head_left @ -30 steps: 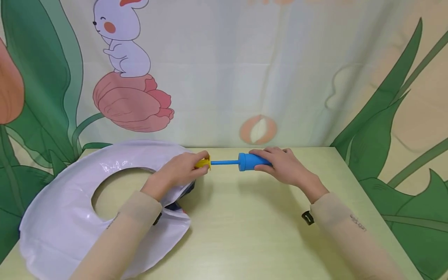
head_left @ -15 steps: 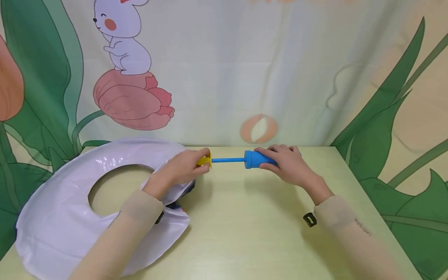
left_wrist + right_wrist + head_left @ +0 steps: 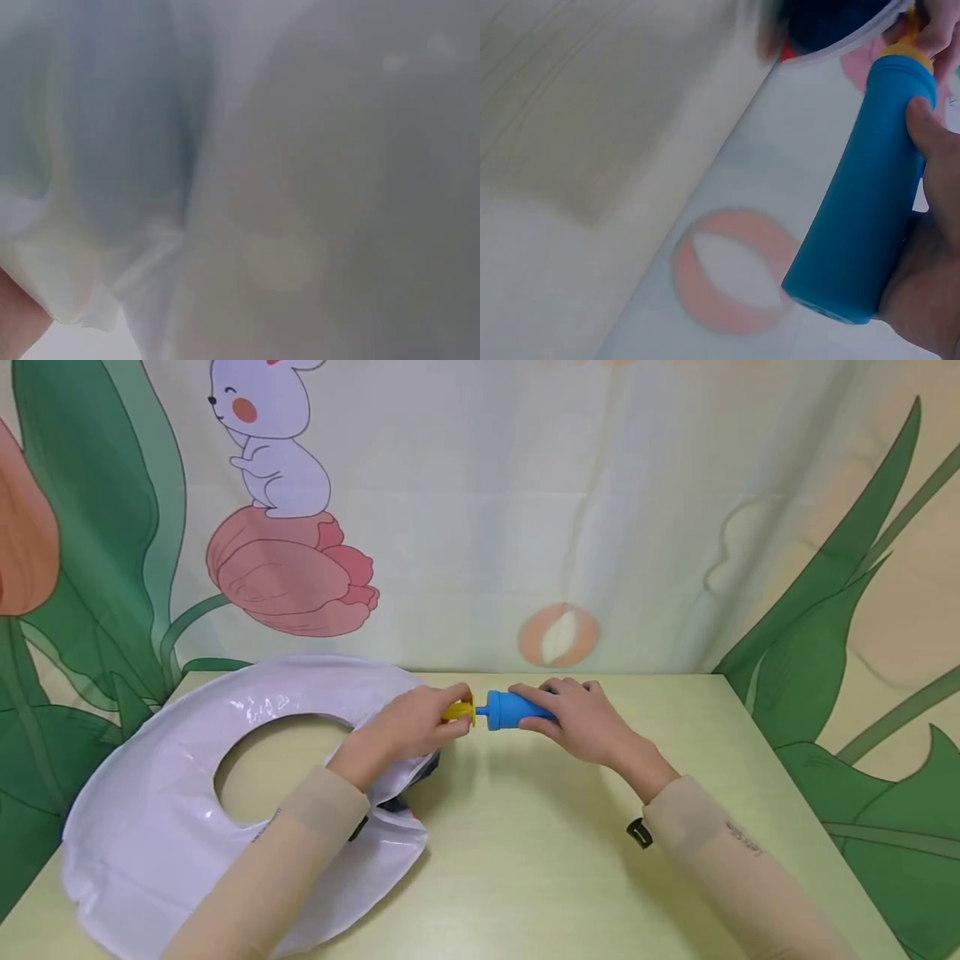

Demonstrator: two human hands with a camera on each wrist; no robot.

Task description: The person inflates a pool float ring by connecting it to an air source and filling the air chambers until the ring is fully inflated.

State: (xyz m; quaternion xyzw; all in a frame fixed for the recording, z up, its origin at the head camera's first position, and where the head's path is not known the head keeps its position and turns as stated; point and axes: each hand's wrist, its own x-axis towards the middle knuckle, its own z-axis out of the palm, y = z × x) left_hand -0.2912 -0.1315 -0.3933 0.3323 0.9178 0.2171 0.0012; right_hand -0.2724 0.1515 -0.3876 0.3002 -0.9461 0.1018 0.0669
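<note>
A blue hand pump (image 3: 508, 710) with a yellow handle (image 3: 457, 710) lies level between both hands in the head view. My left hand (image 3: 408, 720) pinches the handle between thumb and fingers. My right hand (image 3: 581, 718) grips the blue barrel, its thumb along the near side. Only a short piece of the plunger rod (image 3: 482, 711) shows. Under the left forearm is a white, partly filled swim ring (image 3: 142, 810). Pale, blurred plastic (image 3: 315, 180) fills most of the left wrist view. In the right wrist view the pump barrel (image 3: 862, 187) slants down.
The pale wooden table (image 3: 525, 860) carries the ring on its left side. Behind the table hangs a printed curtain (image 3: 450, 527) with a rabbit and flowers. Dark patches (image 3: 393, 802) show at the ring's folded right edge.
The plunger rod was first drawn out farther as my right hand moved right. Since then the right hand has come back left and the left slightly right, pushing most of the rod in.
</note>
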